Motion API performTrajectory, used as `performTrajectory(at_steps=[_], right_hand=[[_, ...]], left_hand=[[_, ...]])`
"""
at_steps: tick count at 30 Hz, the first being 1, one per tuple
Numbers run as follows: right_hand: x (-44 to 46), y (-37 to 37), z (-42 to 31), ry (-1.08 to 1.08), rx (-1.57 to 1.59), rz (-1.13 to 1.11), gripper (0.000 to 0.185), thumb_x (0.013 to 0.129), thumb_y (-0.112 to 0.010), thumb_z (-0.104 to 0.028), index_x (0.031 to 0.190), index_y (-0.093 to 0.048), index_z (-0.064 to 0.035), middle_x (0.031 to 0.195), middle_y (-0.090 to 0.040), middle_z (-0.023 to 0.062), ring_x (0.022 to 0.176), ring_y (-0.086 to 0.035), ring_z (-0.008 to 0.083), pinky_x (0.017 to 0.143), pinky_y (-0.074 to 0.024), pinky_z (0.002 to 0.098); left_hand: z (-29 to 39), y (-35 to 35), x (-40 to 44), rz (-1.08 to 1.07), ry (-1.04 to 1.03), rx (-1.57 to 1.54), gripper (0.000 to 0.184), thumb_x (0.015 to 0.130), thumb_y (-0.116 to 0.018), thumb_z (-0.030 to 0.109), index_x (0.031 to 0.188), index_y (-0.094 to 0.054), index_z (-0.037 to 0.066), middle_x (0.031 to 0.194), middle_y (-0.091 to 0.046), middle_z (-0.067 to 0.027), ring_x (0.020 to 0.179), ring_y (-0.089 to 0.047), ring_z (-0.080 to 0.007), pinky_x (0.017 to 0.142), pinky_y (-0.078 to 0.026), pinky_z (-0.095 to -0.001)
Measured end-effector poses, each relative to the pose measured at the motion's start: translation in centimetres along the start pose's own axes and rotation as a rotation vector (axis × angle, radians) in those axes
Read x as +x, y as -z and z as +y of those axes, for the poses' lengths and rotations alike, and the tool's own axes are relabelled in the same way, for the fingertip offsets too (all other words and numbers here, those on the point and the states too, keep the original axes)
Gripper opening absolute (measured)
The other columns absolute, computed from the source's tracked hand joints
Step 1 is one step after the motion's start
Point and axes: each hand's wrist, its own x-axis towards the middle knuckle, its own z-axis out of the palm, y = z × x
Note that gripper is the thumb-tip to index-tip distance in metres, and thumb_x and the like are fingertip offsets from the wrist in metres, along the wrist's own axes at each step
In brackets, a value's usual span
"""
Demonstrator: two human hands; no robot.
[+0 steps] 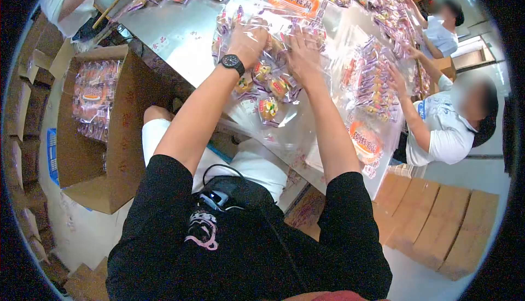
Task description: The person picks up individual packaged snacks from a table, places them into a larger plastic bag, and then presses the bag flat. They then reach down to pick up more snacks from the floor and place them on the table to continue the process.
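A clear plastic bag point(273, 14) with an orange printed label lies on the metal table, with small wrapped snack packets point(278, 86) in and around its near end. My left hand point(249, 41), wearing a black watch point(232, 63) on the wrist, rests on packets at the bag's left side, its fingers stretched forward and partly veiled by shiny film. On the right side, my right hand point(302, 55) lies over packets with its fingers extended. Loose packets sit between and below the hands. Whether the film passes over or under each finger is hard to make out.
At left stands an open cardboard box point(120, 137) holding packed bags point(97, 96). More printed bags point(365, 142) and rows of packets point(377, 82) lie to the right. A co-worker point(445, 118) reaches in there; other people stand farther off. Closed cartons point(432, 219) line the floor.
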Motion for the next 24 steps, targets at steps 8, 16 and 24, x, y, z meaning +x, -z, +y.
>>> performTrajectory(at_steps=[8,16,24], right_hand=[[1.0,-0.1,1.1,-0.012,0.184,-0.163,0.056,0.095,-0.067,-0.032,0.142,-0.056,-0.0037,0.153,-0.051,0.0206,0.142,-0.047,0.0406,0.119,-0.0364,0.0507],[1.4,0.9,-0.9,-0.144,0.013,-0.045,0.058,0.092,-0.069,-0.033,0.144,-0.058,-0.0092,0.144,-0.059,0.0116,0.130,-0.055,0.0365,0.113,-0.0398,0.0490],[1.0,0.7,-1.1,-0.007,0.034,0.030,0.071,0.094,-0.067,-0.048,0.153,-0.047,-0.0151,0.154,-0.052,0.0105,0.141,-0.048,0.0334,0.117,-0.0312,0.0520]], left_hand=[[-1.0,0.9,0.2,0.050,0.013,-0.040,0.034,0.091,-0.058,0.012,0.124,-0.067,0.011,0.128,-0.070,-0.0122,0.124,-0.063,-0.0314,0.106,-0.047,-0.0450],[-2.5,1.3,0.3,-0.016,-0.112,-0.068,0.027,0.087,-0.066,0.013,0.113,-0.068,0.008,0.117,-0.071,-0.0135,0.116,-0.065,-0.0328,0.109,-0.044,-0.0506],[-2.8,1.2,0.3,0.097,-0.166,-0.118,0.020,0.092,-0.055,0.009,0.110,-0.064,0.007,0.107,-0.074,-0.0168,0.109,-0.069,-0.0330,0.099,-0.046,-0.0494]])
